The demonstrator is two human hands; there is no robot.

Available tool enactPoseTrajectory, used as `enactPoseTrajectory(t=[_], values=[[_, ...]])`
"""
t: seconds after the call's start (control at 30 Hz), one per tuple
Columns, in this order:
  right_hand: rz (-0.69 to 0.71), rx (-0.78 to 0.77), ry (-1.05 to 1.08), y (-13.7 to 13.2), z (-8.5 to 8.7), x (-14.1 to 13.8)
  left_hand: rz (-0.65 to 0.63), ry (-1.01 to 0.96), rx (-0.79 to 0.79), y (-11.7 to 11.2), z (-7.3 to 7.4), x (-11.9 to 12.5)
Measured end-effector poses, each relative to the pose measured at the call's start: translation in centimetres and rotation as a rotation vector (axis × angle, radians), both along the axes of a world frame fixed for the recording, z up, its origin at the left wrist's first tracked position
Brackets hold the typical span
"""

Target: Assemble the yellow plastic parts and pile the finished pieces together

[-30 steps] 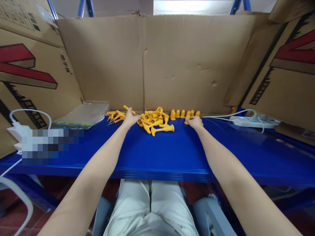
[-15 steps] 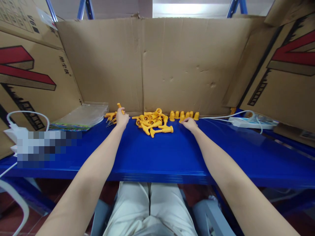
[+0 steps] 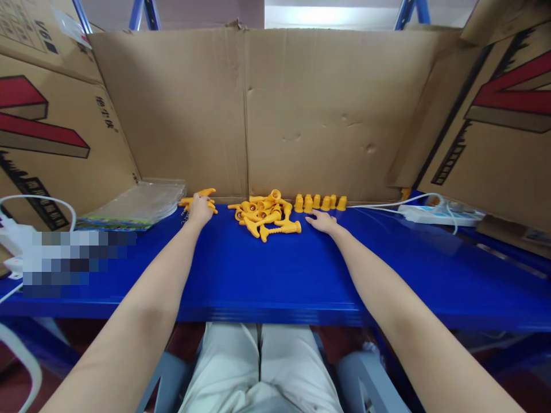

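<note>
Fingers of left hand (image 3: 200, 210) curl onto small yellow-part pile (image 3: 205, 194) at back left of blue table (image 3: 275, 269), grip unclear, arm outstretched. Right hand (image 3: 322, 221) lies flat and empty, just before yellow caps (image 3: 318, 202). Carton print (image 3: 104, 115) unreadable.

Yellow plastic all round: the heap of flared-end handles (image 3: 264, 215) lies tangled at twelve o'clock. At its nine o'clock, a small cluster of handles (image 3: 205, 194) lies flat. At two o'clock, a row of caps (image 3: 318, 202) stands upright.
</note>
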State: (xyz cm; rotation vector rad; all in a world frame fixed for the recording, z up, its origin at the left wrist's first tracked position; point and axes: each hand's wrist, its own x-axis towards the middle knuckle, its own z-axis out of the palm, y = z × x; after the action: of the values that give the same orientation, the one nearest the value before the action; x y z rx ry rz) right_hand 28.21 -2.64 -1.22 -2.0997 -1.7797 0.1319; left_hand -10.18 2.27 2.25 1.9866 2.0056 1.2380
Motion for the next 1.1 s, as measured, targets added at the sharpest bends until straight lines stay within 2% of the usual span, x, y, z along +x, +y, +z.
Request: enactPoseTrajectory(t=[0.1,0.27,0.43,0.5,0.6,0.7,0.8,0.93,1.03,1.1], values=[[0.035,-0.008,-0.044,0.0,-0.1,0.0,0.049,0.125,-0.015,0.1,0.0,-0.1],[0.066,-0.037,-0.079,-0.2,0.0,-0.2,0.043,0.214,-0.064,0.6,-0.2,0.3],[0.067,-0.05,-0.097,-0.6,0.2,-0.6,0.148,0.346,-0.217,1.0,-0.7,0.7],[0.062,-0.029,-0.128,-0.9,0.5,-0.9,0.151,0.369,-0.251,0.9,-0.8,0.8],[0.065,0.067,-0.208,-1.6,1.6,-1.8,0.139,0.378,-0.266,0.4,-0.8,1.0],[0.121,0.243,-0.231,-2.5,3.2,-3.3,0.165,0.374,-0.277,-0.2,-0.6,1.1],[0.282,0.308,-0.211,-3.4,4.5,-5.1,0.183,0.364,-0.251,-0.6,-0.2,1.3],[0.494,0.135,-0.223,-4.6,5.2,-7.5,0.129,0.254,-0.119,-0.8,0.7,2.3],[0.555,-0.045,-0.256,-5.3,5.2,-8.7,0.038,0.145,0.005,-1.0,1.8,4.1],[0.57,-0.108,-0.273,-5.6,5.1,-8.9,-0.045,0.075,0.064,-1.4,2.6,5.7]])
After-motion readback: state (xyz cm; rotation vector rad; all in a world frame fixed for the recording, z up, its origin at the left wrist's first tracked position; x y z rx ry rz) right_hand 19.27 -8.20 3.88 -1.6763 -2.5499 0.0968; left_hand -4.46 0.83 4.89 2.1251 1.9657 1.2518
